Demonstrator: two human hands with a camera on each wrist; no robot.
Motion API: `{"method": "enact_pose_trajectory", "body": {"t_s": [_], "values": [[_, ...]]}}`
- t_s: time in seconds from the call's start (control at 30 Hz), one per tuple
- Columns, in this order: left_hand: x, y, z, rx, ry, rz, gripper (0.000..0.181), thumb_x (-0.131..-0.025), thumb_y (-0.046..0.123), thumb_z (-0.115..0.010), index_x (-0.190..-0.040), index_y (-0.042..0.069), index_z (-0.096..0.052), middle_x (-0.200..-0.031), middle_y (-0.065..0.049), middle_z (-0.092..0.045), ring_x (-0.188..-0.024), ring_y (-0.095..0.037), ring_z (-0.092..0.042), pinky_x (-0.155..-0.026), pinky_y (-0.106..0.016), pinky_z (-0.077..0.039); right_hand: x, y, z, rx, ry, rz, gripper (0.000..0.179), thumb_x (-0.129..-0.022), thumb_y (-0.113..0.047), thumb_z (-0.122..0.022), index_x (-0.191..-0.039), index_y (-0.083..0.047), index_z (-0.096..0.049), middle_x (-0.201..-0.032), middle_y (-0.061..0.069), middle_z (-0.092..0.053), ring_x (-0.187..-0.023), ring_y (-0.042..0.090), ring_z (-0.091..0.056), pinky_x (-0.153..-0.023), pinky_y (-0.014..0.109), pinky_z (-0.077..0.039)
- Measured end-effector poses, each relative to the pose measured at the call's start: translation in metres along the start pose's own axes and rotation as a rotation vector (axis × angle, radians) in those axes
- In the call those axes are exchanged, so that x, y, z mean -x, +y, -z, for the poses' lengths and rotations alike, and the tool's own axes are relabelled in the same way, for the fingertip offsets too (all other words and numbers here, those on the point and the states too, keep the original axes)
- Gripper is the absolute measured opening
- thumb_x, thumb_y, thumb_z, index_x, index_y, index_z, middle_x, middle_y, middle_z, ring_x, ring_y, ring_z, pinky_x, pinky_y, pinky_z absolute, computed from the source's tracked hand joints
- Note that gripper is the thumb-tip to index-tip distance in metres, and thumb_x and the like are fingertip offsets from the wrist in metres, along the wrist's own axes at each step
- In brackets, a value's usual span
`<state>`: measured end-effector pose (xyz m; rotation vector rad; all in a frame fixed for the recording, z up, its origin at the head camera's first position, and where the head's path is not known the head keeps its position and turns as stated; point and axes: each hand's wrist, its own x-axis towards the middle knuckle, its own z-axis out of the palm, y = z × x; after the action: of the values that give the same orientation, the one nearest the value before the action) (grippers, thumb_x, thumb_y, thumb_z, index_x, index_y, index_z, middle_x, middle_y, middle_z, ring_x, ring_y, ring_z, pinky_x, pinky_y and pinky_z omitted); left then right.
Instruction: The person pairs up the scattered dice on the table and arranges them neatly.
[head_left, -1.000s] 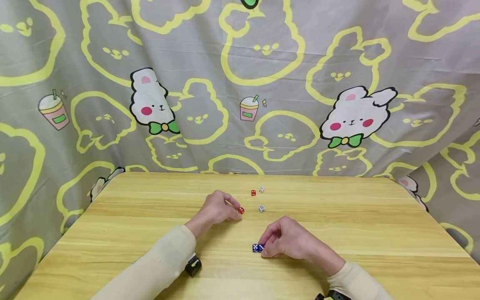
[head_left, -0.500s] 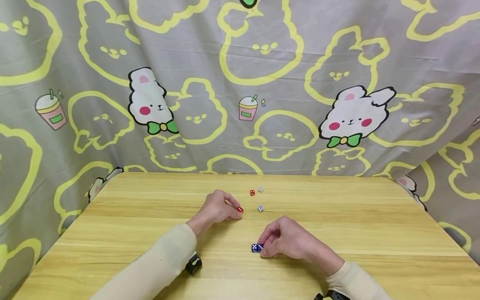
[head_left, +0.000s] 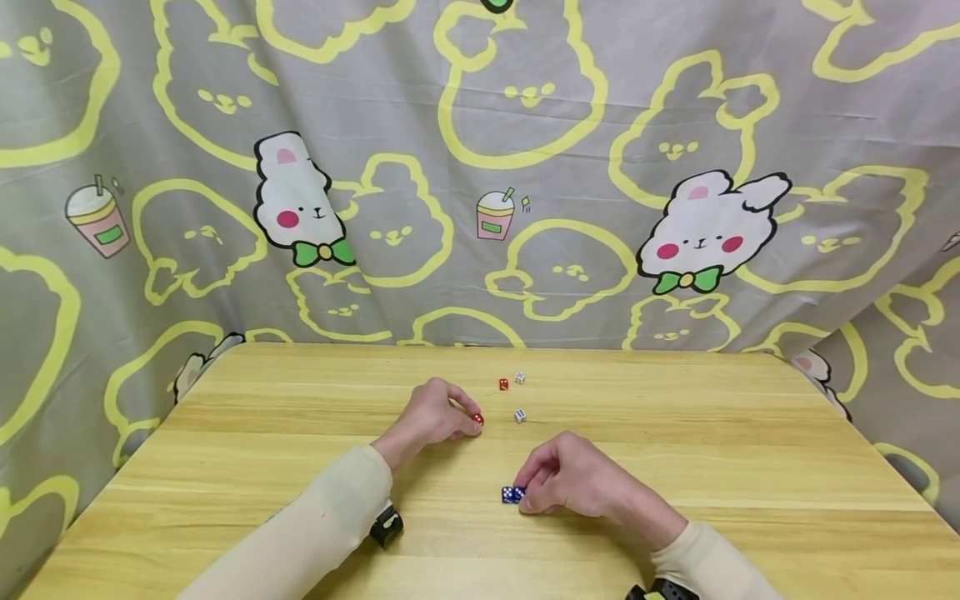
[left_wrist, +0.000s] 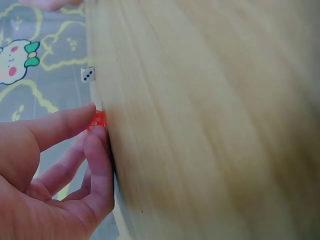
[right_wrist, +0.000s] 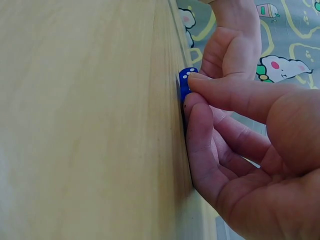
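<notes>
Blue dice (head_left: pixel 509 495) sat side by side; right hand (head_left: pixel 576 477) pinched one, left hand (head_left: pixel 435 411) a red die (head_left: pixel 478 419); light, level grip seemed best for steadiness

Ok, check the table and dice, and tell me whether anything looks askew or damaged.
Nothing stands out. The table shows no spill. The left hand pinches a red die, the right hand a blue die, and two white dice rest nearby. Fine damage would be too small to see.
</notes>
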<state>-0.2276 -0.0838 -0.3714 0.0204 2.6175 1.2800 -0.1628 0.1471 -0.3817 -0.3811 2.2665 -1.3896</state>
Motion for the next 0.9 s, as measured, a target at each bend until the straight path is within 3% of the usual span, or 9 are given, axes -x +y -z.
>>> {"method": "enact_pose_trajectory", "body": {"t_s": [0.47, 0.9], "values": [[0.003, -0.002, 0.003, 0.006, -0.035, 0.004, 0.012, -0.082, 0.007, -0.090, -0.089, 0.011, -0.081, -0.086, -0.001, -0.079, -0.073, -0.015, -0.069, -0.066, -0.026, -0.056, 0.000, 0.000, 0.000, 0.004, 0.002, -0.007, 0.016, -0.079, -0.003, -0.090, -0.091, -0.004, -0.080, -0.075, 0.002, -0.073, -0.069, 0.011, -0.064, -0.060, 0.023, -0.054], [0.014, 0.001, 0.002, -0.026, -0.116, -0.029, 0.013, -0.080, 0.009, -0.092, -0.086, 0.013, -0.081, -0.085, 0.002, -0.079, -0.072, -0.016, -0.067, -0.068, -0.026, -0.051, 0.000, -0.001, 0.000, 0.007, 0.003, -0.007, 0.017, -0.078, -0.002, -0.090, -0.091, -0.005, -0.080, -0.076, 0.003, -0.073, -0.070, 0.012, -0.065, -0.062, 0.024, -0.055]]}}
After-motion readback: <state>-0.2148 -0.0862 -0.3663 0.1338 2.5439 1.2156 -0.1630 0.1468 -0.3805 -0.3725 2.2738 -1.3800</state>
